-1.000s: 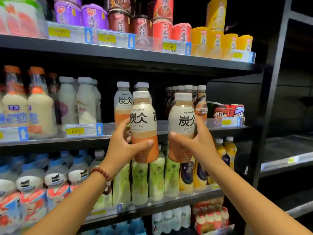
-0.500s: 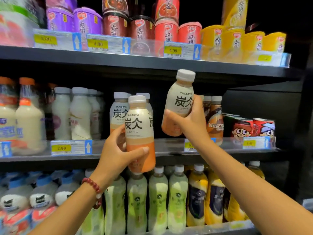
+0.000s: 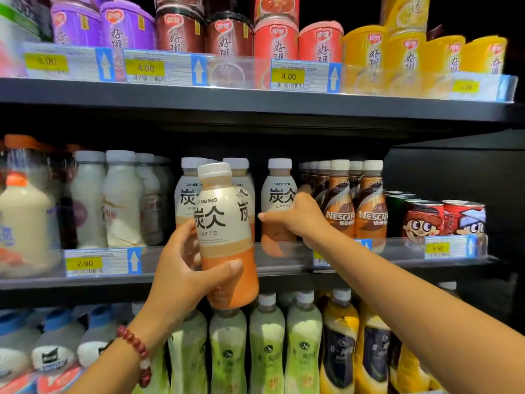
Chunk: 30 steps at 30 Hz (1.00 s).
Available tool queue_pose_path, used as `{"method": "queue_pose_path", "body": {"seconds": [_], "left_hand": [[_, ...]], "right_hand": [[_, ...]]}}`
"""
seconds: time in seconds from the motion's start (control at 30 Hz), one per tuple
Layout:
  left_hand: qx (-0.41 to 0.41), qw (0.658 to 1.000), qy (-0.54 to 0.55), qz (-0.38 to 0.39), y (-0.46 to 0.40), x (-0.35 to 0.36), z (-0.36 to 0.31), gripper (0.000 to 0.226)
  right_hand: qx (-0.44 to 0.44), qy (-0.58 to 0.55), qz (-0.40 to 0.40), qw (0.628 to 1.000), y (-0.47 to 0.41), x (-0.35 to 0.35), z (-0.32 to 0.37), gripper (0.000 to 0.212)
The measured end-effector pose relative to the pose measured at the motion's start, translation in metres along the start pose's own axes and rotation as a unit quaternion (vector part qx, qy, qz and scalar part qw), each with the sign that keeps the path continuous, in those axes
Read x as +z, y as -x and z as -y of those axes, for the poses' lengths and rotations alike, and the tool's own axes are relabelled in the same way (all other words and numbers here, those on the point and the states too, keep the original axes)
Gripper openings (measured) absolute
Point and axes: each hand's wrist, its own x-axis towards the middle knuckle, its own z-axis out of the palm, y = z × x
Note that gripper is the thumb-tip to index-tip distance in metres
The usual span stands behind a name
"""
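Note:
My left hand (image 3: 181,268) grips a white-and-orange Tanbing latte bottle (image 3: 224,237) by its lower half, upright in front of the middle shelf (image 3: 170,280). My right hand (image 3: 298,220) holds a second latte bottle (image 3: 278,194) that stands upright on that shelf, just left of the brown Nescafe bottles (image 3: 339,200). Two more latte bottles (image 3: 187,191) stand on the shelf behind the one in my left hand.
White milk bottles (image 3: 122,200) and a cream bottle with an orange cap (image 3: 25,206) fill the shelf's left. Red cans (image 3: 443,220) stand at its right. Cups (image 3: 275,38) line the top shelf; green and yellow bottles (image 3: 267,345) the lower one.
My right hand has lowered its latte bottle from mid-air, tilted, onto the middle shelf beside the Nescafe bottles, where it stands upright. My left hand's bottle has stayed before the shelf.

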Motion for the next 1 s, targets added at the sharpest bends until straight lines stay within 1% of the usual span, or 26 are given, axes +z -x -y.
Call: {"method": "queue_pose_path", "body": {"seconds": [0.07, 0.13, 0.27, 0.33, 0.37, 0.4, 0.43, 0.47, 0.5, 0.53, 0.6, 0.67, 0.77, 0.87, 1.0], "left_hand": [[0.001, 1.0, -0.004, 0.003, 0.001, 0.0, -0.001, 0.075], [0.003, 1.0, -0.005, 0.008, 0.0, 0.0, -0.002, 0.077], [0.006, 1.0, -0.002, 0.009, 0.0, 0.0, -0.003, 0.075], [0.005, 1.0, -0.001, 0.01, 0.0, -0.001, -0.004, 0.074], [0.004, 1.0, -0.002, 0.012, 0.0, -0.001, -0.004, 0.074], [0.003, 1.0, -0.003, 0.014, 0.0, -0.001, -0.004, 0.073], [0.004, 1.0, -0.006, 0.017, 0.001, -0.001, -0.004, 0.072], [0.005, 1.0, -0.008, 0.019, 0.001, -0.001, -0.004, 0.072], [0.006, 1.0, -0.01, 0.02, 0.001, -0.001, -0.004, 0.072], [0.006, 1.0, -0.011, 0.02, 0.001, -0.001, -0.004, 0.073], [0.009, 1.0, -0.014, 0.021, 0.001, -0.002, -0.003, 0.077], [0.012, 1.0, -0.016, 0.024, 0.0, -0.002, -0.002, 0.083], [0.016, 0.999, -0.02, 0.027, -0.001, -0.003, 0.0, 0.089], [0.015, 0.999, -0.023, 0.03, -0.001, -0.004, 0.002, 0.088], [0.007, 1.0, -0.017, 0.025, -0.001, -0.004, 0.002, 0.086]], "right_hand": [[-0.001, 0.019, 0.003, 1.0, 0.0, 0.001, 0.003, 0.041], [0.002, 0.037, 0.013, 0.999, -0.001, 0.002, 0.004, 0.042], [0.024, 0.039, 0.048, 0.998, 0.0, -0.001, 0.009, 0.045], [0.023, 0.096, 0.045, 0.994, 0.008, -0.005, 0.015, 0.054], [0.015, 0.138, 0.017, 0.99, 0.013, -0.007, 0.017, 0.057], [-0.009, 0.183, -0.025, 0.983, 0.021, -0.01, 0.018, 0.055], [-0.053, 0.231, -0.07, 0.969, 0.031, -0.012, 0.018, 0.047], [-0.107, 0.281, -0.098, 0.949, 0.041, -0.013, 0.017, 0.036], [-0.158, 0.32, -0.104, 0.929, 0.051, -0.013, 0.015, 0.028], [-0.193, 0.347, -0.089, 0.914, 0.058, -0.013, 0.014, 0.023], [-0.214, 0.384, -0.032, 0.898, 0.064, -0.012, 0.011, 0.024], [-0.21, 0.402, 0.003, 0.891, 0.063, -0.009, 0.012, 0.026], [-0.217, 0.412, 0.022, 0.884, 0.057, -0.004, 0.017, 0.031], [-0.21, 0.416, 0.039, 0.884, 0.049, 0.0, 0.019, 0.034], [-0.18, 0.436, 0.08, 0.878, 0.031, 0.0, 0.019, 0.03]]}}
